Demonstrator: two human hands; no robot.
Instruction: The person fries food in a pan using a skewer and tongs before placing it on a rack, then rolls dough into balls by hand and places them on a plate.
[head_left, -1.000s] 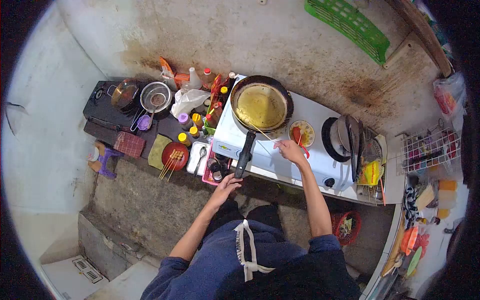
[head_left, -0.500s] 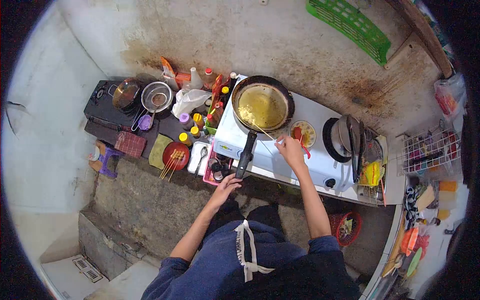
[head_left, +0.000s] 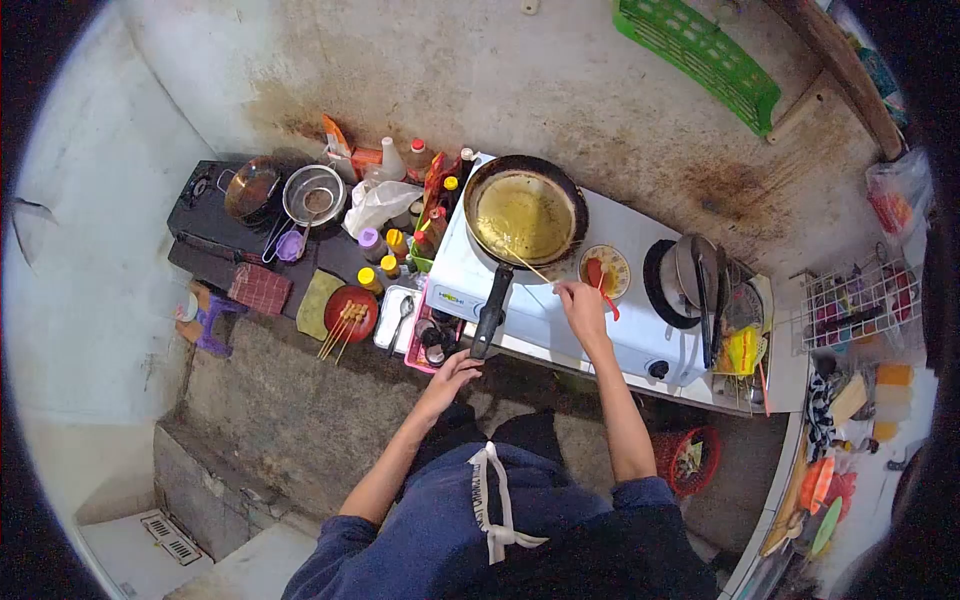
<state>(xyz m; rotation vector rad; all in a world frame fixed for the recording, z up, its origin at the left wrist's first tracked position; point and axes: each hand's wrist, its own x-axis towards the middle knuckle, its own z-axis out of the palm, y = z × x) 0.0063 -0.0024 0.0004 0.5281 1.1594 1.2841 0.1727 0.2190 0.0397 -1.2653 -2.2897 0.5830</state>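
On the white stove (head_left: 630, 335) sits a dark frying pan (head_left: 578, 205) with yellowish oil (head_left: 530, 210) in it. Its black handle (head_left: 490, 318) points toward me, and my left hand (head_left: 452, 380) grips the handle's end. A thin wooden skewer (head_left: 530, 267) is pinched in my right hand (head_left: 582, 302), its far end down in the oil at the pan's near-left edge. What is on that end is hard to make out. Right beside my right hand stands a patterned bowl (head_left: 622, 262) with reddish sauce and a red-handled utensil (head_left: 611, 305).
Left of the stove, a red plate (head_left: 340, 328) holds several skewers with food, next to a white tray (head_left: 388, 340) with a spoon. Several bottles (head_left: 397, 241) crowd the stove's left side. Lids and a dark pan (head_left: 660, 285) stand on the right, above a red basket (head_left: 712, 465).
The pale foamy patch around the skewer's end in the pan has mostly gone. My right hand has shifted slightly with the skewer. My left hand remains at the handle.
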